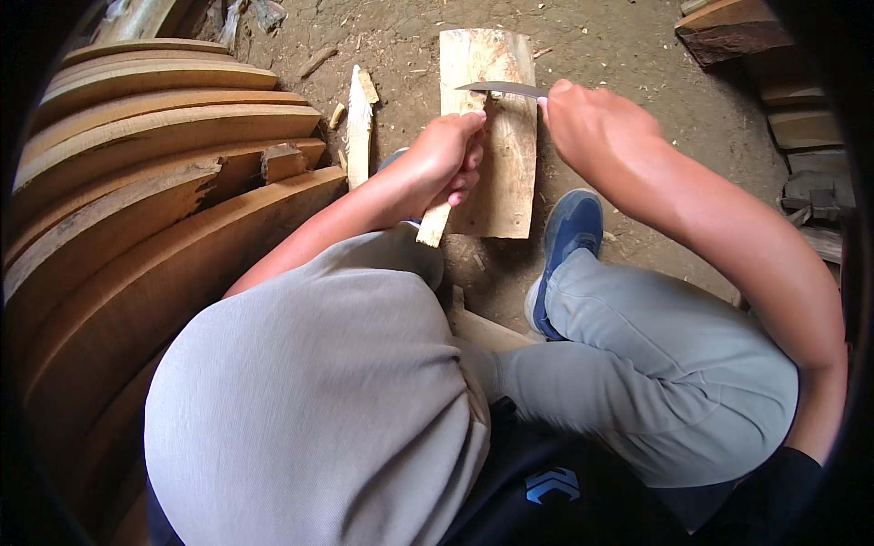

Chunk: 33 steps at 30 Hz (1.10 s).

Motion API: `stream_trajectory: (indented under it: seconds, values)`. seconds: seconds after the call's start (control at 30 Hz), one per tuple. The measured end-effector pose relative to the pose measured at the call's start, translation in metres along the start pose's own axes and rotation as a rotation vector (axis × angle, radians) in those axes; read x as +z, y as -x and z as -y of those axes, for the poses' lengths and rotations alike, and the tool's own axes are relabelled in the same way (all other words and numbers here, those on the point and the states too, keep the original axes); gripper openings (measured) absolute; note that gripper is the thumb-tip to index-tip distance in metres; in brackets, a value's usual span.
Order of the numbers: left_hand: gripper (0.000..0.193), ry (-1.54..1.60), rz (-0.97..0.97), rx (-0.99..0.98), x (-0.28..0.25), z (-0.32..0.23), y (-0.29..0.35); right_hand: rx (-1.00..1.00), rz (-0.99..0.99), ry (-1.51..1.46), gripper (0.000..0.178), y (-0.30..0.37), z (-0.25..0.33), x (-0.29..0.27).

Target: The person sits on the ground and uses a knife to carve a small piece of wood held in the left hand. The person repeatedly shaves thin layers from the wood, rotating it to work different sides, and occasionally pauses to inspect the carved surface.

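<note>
My left hand (443, 162) is closed round a narrow wooden stick (434, 226), whose lower end sticks out below my fist and whose upper end shows past my thumb. In my right hand (594, 127) is a knife (512, 88) with a slim, slightly curved blade; its handle is hidden in my fist. The blade points left and crosses at the stick's upper end; whether it bites into the wood I cannot tell. Beneath both lies a broad pale wooden board (505, 196) on the dirt ground.
Curved planks (182, 127) are stacked along the left. A split wood strip (360, 136) and chips lie on the dirt floor (382, 45). More timber (806, 127) is piled at the right. My blue shoe (574, 227) rests right of the board; another wood piece (487, 329) lies between my legs.
</note>
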State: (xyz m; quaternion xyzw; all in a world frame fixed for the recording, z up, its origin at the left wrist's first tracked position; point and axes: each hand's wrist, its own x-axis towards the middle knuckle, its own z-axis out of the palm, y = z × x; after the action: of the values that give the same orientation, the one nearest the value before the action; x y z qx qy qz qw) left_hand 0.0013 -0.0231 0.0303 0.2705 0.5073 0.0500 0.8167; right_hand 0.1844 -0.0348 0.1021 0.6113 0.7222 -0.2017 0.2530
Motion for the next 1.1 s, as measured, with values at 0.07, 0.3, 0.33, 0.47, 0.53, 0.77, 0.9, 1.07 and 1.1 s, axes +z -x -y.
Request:
stream_trajectory:
  seconds: [0.07, 0.3, 0.33, 0.47, 0.53, 0.77, 0.9, 1.07, 1.1]
  values:
    - [0.029, 0.026, 0.002, -0.017, 0.003, -0.002, -0.002, 0.056, 0.041, 0.014, 0.021, -0.007, 0.005, 0.0]
    - [0.034, 0.041, 0.045, 0.002, 0.0, 0.0, -0.004, -0.126, -0.062, 0.146, 0.028, -0.023, -0.012, 0.006]
    - [0.035, 0.04, 0.047, 0.008, -0.002, 0.001, -0.003, -0.076, -0.041, 0.048, 0.04, -0.024, -0.012, 0.002]
    - [0.029, -0.023, 0.061, -0.004, -0.006, 0.0, -0.004, -0.092, -0.056, -0.043, 0.044, 0.003, -0.013, -0.01]
    - [0.03, -0.05, 0.06, 0.03, -0.006, 0.003, -0.004, -0.038, -0.032, -0.066, 0.045, 0.004, -0.012, -0.008]
    - [0.03, -0.099, 0.003, 0.074, 0.001, 0.005, -0.005, 0.038, 0.053, -0.055, 0.047, 0.003, -0.006, -0.012]
    - [0.029, -0.115, -0.023, 0.124, 0.004, 0.01, -0.008, 0.042, 0.047, -0.065, 0.046, 0.003, -0.004, -0.007]
    - [0.027, -0.036, -0.045, 0.068, 0.003, 0.007, -0.002, 0.051, -0.008, -0.046, 0.043, -0.001, 0.006, 0.001]
    - [0.027, -0.017, -0.056, 0.063, 0.0, 0.008, -0.001, 0.029, -0.012, -0.047, 0.042, -0.003, 0.01, 0.001]
